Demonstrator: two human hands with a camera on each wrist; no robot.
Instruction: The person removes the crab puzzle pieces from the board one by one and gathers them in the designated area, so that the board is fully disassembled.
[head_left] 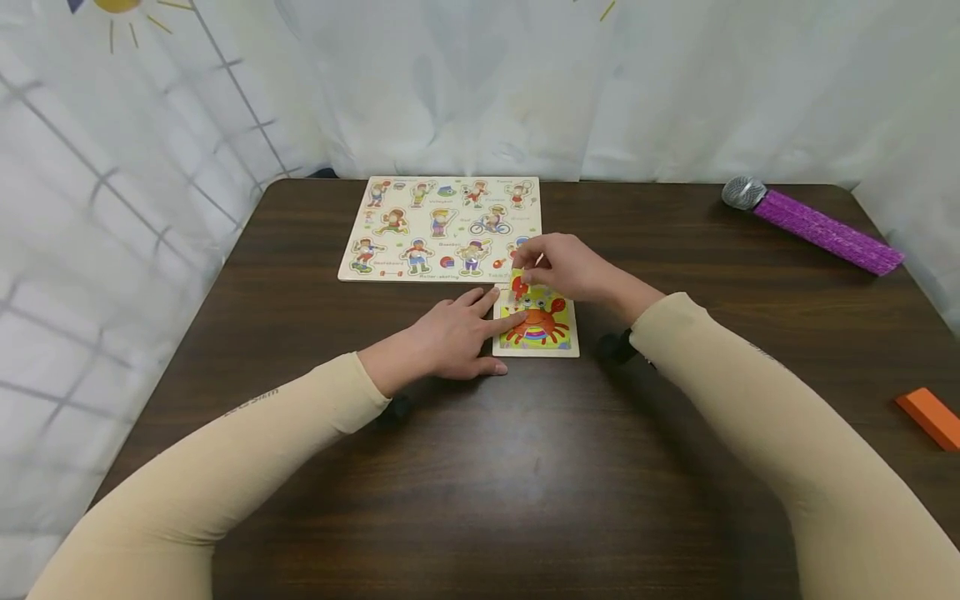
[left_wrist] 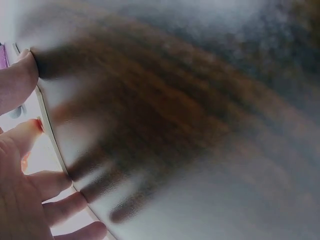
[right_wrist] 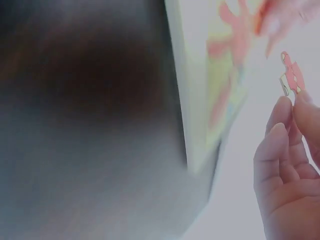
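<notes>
A small crab jigsaw puzzle (head_left: 573, 342) in a pale frame lies on the dark table in the head view. My left hand (head_left: 453, 335) rests at its left side, fingers spread, with the index finger laid across the crab picture. In the left wrist view, the spread fingers (left_wrist: 57, 184) of that hand show along a pale edge. Over the puzzle's upper left corner, my right hand (head_left: 568, 265) pinches a red and yellow jigsaw piece (head_left: 518, 283). The right wrist view shows this piece (right_wrist: 291, 75) standing up between thumb and fingertips.
Behind the small puzzle lies a larger board (head_left: 442, 204) of sports figures. A microphone (head_left: 813, 223) with a glittery purple handle lies at the back right. An orange block (head_left: 930, 417) is at the right edge. White curtains (head_left: 465, 92) hang behind the table.
</notes>
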